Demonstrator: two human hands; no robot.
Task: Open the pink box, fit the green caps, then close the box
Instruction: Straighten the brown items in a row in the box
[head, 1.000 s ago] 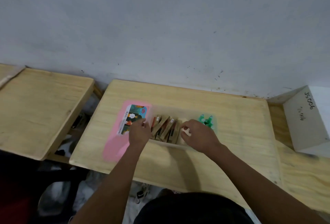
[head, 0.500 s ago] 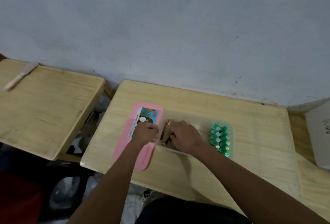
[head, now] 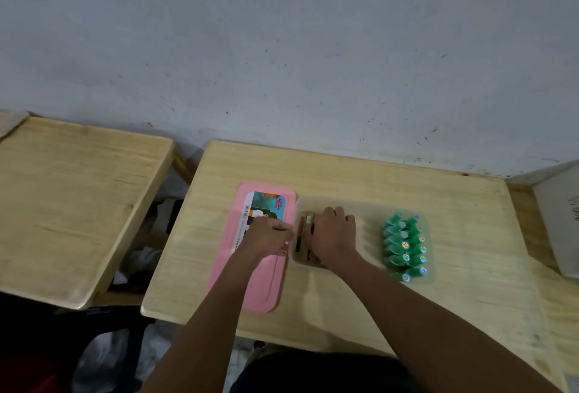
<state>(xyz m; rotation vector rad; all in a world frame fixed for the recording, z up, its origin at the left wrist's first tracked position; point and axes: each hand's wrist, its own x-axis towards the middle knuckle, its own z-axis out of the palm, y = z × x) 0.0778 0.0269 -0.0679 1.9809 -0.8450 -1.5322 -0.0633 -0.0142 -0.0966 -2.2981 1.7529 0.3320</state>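
Observation:
The pink lid (head: 260, 283), with a picture label, lies flat on the table to the left of the clear box tray (head: 360, 204). Several green caps (head: 404, 245) stand in rows at the tray's right end. Brown packets (head: 303, 236) are stacked on edge against the tray's left wall. My right hand (head: 335, 233) is inside the tray, its fingers bent over the packets and holding them against that wall. My left hand (head: 266, 236) lies over the lid with curled fingers gripping the tray's left rim.
The lid and tray sit on a small wooden table (head: 344, 173) against a grey wall. A second wooden table (head: 72, 204) stands to the left across a gap. A white box (head: 560, 220) stands at the right edge.
My right hand has swept left through the tray, gathering the spread packets into a stack at the left wall. The green caps are now fully uncovered. My left hand stayed at the rim.

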